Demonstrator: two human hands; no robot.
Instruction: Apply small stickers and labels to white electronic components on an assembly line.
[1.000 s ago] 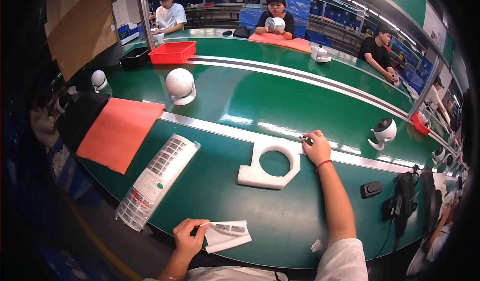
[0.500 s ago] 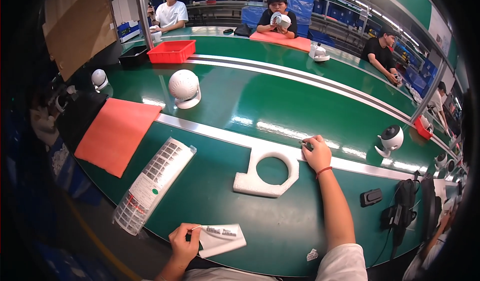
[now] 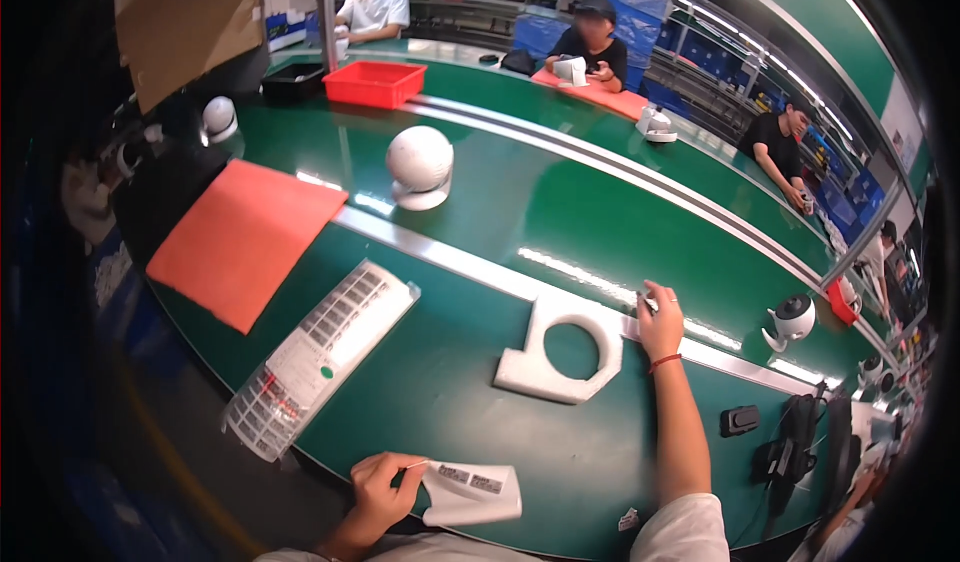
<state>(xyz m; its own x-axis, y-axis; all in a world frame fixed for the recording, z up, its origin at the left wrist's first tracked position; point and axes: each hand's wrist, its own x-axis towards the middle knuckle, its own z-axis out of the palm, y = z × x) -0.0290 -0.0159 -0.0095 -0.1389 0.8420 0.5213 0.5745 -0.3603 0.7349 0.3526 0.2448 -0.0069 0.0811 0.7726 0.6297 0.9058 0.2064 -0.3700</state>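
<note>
White label sheet (image 3: 470, 492) lies at the near edge of the green table (image 3: 560, 212), pinched at its left corner between the fingers of the left hand (image 3: 380, 492). Right hand (image 3: 658, 322) rests farther off on the silver strip, fingers curled together; whether it grips anything cannot be told. Just left of it lies a white foam block (image 3: 555, 352) with a round hole. A tray of labels (image 3: 320, 352) and an orange mat (image 3: 240, 237) lie to the left.

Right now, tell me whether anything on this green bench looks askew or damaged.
Nothing looks damaged or spilled. The long clear plastic tray of labels lies at a slant, its near end overhanging the green bench edge. The white foam block with a round hole lies flat.
</note>
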